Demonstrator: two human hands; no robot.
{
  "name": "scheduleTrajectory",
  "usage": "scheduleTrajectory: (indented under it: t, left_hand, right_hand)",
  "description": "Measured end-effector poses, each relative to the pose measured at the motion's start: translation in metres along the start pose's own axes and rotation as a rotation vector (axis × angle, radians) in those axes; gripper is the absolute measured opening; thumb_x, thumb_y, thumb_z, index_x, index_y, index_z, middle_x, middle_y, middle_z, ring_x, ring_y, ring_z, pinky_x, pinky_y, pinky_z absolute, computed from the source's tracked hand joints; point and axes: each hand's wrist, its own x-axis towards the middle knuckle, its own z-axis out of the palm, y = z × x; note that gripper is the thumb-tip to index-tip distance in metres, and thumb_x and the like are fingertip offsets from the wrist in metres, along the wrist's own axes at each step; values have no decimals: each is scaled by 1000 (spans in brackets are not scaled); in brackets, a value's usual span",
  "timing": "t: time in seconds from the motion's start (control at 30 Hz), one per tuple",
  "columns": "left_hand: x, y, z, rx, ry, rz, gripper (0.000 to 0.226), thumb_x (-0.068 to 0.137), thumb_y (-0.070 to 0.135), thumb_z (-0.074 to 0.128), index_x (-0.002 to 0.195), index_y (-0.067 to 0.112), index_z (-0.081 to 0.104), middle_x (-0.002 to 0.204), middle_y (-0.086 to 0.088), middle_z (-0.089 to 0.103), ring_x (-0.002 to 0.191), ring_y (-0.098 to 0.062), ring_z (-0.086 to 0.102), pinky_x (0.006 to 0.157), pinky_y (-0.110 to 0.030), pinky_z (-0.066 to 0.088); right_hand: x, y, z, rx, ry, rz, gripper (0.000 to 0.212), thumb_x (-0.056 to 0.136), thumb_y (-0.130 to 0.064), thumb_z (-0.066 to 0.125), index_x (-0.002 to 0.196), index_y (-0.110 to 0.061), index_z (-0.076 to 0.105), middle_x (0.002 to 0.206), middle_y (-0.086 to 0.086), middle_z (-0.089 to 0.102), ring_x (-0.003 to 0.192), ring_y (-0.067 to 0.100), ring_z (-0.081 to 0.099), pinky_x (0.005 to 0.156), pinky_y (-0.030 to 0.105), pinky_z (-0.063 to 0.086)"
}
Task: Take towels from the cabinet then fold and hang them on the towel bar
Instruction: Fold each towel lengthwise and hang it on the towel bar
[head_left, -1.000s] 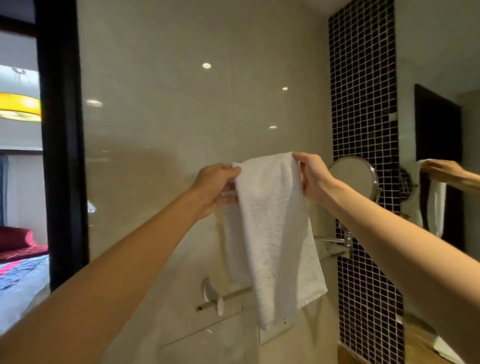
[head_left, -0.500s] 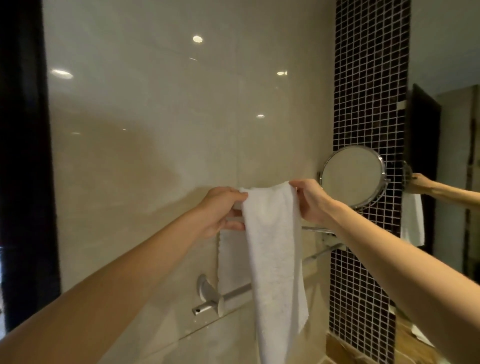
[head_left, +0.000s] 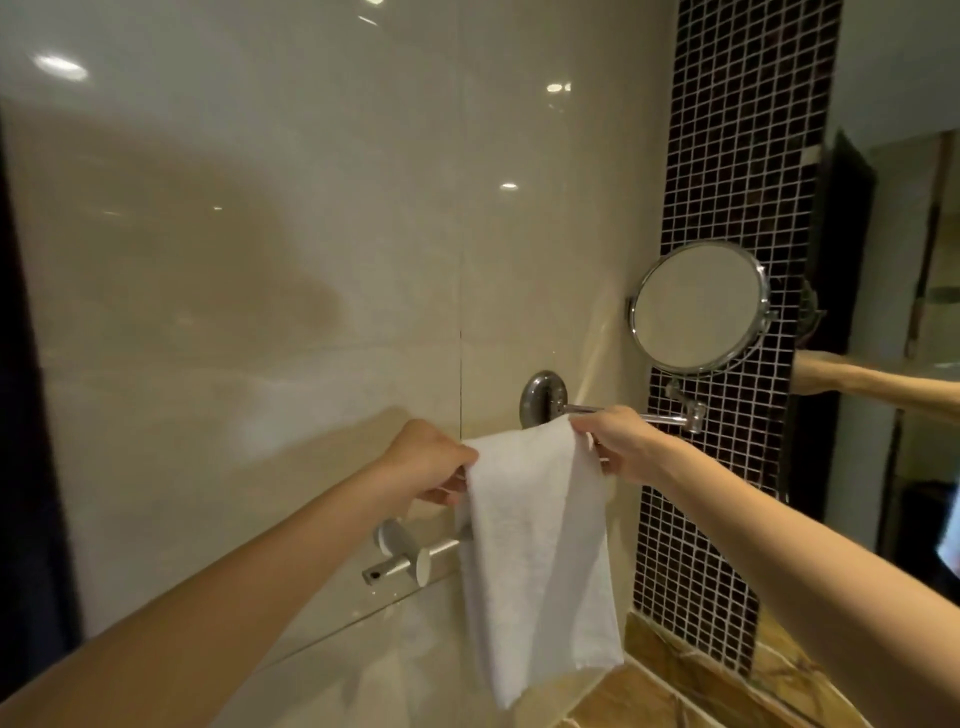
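A folded white towel (head_left: 535, 551) hangs down in front of the beige tiled wall, its top edge held level between both hands. My left hand (head_left: 426, 462) grips the top left corner. My right hand (head_left: 618, 441) pinches the top right corner. A chrome towel bar (head_left: 410, 561) juts from the wall just below my left hand; the towel covers the bar's right part. I cannot tell whether the towel rests on the bar.
A round chrome swing-arm mirror (head_left: 698, 306) sticks out from the wall right of my right hand, its mount (head_left: 543, 397) just above the towel. A black mosaic strip (head_left: 737, 156) and a large wall mirror (head_left: 904, 312) lie to the right. A marble counter (head_left: 691, 686) sits below.
Both hands have lowered the towel from chest height down to the towel bar. The view has tilted down, and the doorway at the left has left the frame.
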Motion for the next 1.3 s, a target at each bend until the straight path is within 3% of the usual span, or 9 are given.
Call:
scheduleTrajectory:
  t: [0.13, 0.33, 0.5, 0.6, 0.7, 0.77, 1.03, 1.17, 1.3]
  left_hand:
    - [-2, -9, 7, 481, 78, 96, 17, 82, 23, 64, 80, 7, 64, 73, -4, 59, 69, -21, 57, 57, -25, 40]
    - [-7, -23, 22, 737, 44, 77, 15, 71, 20, 53, 60, 15, 45, 64, -6, 53, 62, -26, 54, 54, -24, 36]
    - [-10, -34, 25, 899, 22, 80, 19, 71, 24, 51, 81, 9, 57, 93, -11, 62, 93, -31, 63, 73, -33, 46]
    - [-9, -40, 28, 934, 60, 116, 9, 70, 25, 48, 75, 18, 53, 88, -5, 60, 90, -30, 61, 74, -32, 46]
    - [-11, -42, 35, 959, 93, 200, 23, 80, 40, 50, 98, 26, 54, 107, 1, 59, 100, -29, 57, 84, -37, 41]
    - [-14, -39, 41, 1067, 92, 277, 34, 89, 43, 51, 114, 19, 53, 115, -3, 58, 108, -29, 55, 76, -33, 33]
    - [2, -50, 45, 1043, 71, 364, 21, 85, 33, 61, 78, 17, 49, 95, -11, 61, 92, -34, 57, 69, -31, 32]
    - [13, -56, 44, 991, 22, 361, 31, 79, 29, 67, 67, 24, 39, 84, -5, 53, 86, -29, 59, 63, -29, 35]
    - [16, -56, 44, 967, 32, 379, 21, 77, 26, 71, 80, 11, 57, 88, -15, 60, 85, -31, 59, 63, -30, 35]
  right_hand:
    - [2, 18, 6, -55, 79, 24, 23, 92, -13, 60, 106, 5, 55, 91, 15, 59, 78, 26, 60, 60, 34, 50]
    - [2, 43, 19, -133, 158, 53, 17, 91, -2, 57, 105, 6, 59, 104, 19, 62, 91, 28, 62, 84, 39, 56]
    - [-3, 58, 32, -200, 121, -40, 25, 85, 8, 54, 109, 2, 63, 102, 20, 64, 89, 28, 63, 77, 35, 55]
    - [-2, 64, 34, -251, 110, -125, 24, 84, 2, 55, 104, -6, 65, 105, 16, 65, 89, 24, 62, 76, 34, 56]
    - [0, 67, 33, -435, 97, -208, 22, 84, -2, 56, 102, -11, 66, 112, 12, 62, 104, 27, 61, 91, 41, 53]
    - [2, 68, 32, -561, 85, -259, 23, 84, -5, 57, 104, -11, 68, 116, 13, 63, 108, 28, 60, 95, 40, 50]
    - [-1, 71, 45, -1079, -25, -653, 33, 95, -25, 45, 125, -17, 57, 130, 8, 54, 118, 29, 53, 100, 46, 43]
    - [-4, 90, 50, -1024, -54, -821, 30, 99, -22, 34, 110, -8, 59, 105, 9, 62, 99, 30, 56, 85, 45, 45]
    - [-5, 107, 49, -967, 46, -906, 31, 100, -23, 37, 112, -8, 62, 106, 9, 64, 99, 30, 57, 85, 45, 47]
